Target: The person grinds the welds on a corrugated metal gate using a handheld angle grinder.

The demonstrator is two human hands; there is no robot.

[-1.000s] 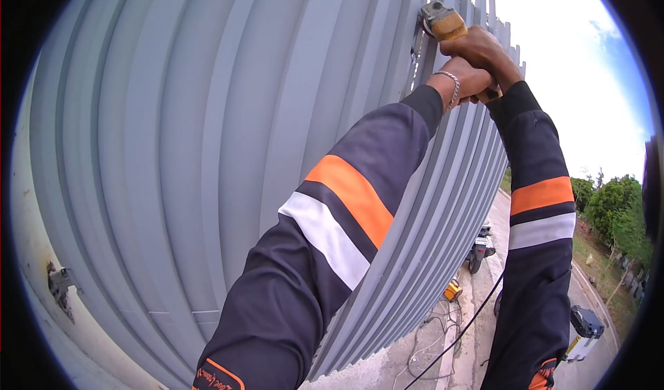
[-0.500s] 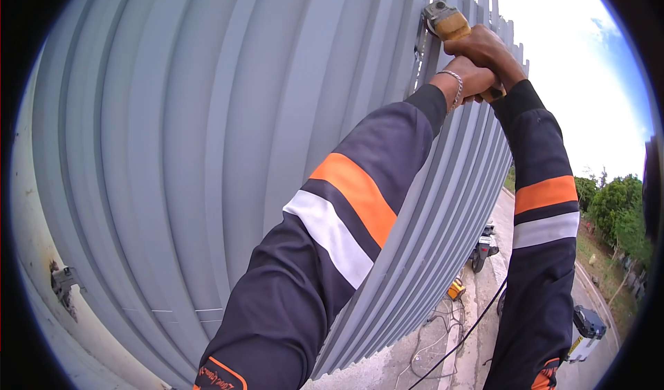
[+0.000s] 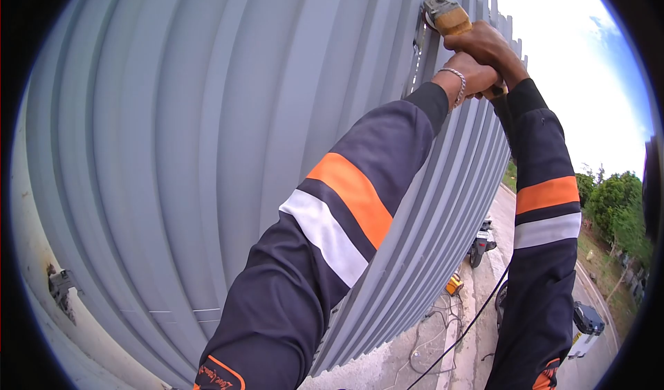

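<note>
Both of my arms reach up to an angle grinder with a yellow body and a grey metal head. My right hand is wrapped round the body just behind the head. Below it, my left hand, with a chain bracelet at the wrist, closes round the rear part, which the fingers mostly hide. The grinder's disc edge shows under the head, right at a narrow vertical gap between grey metal slats. Light comes through the gap.
A tall grey ribbed metal fence fills the left and middle. Down at the right, a yellow machine stands near loose cables, with a black cable running below my right arm. A motorbike and a silver case are beyond.
The view has shifted slightly against the fence. The grinder and both hands stay almost where they were, the grinder's head a touch higher in view.
</note>
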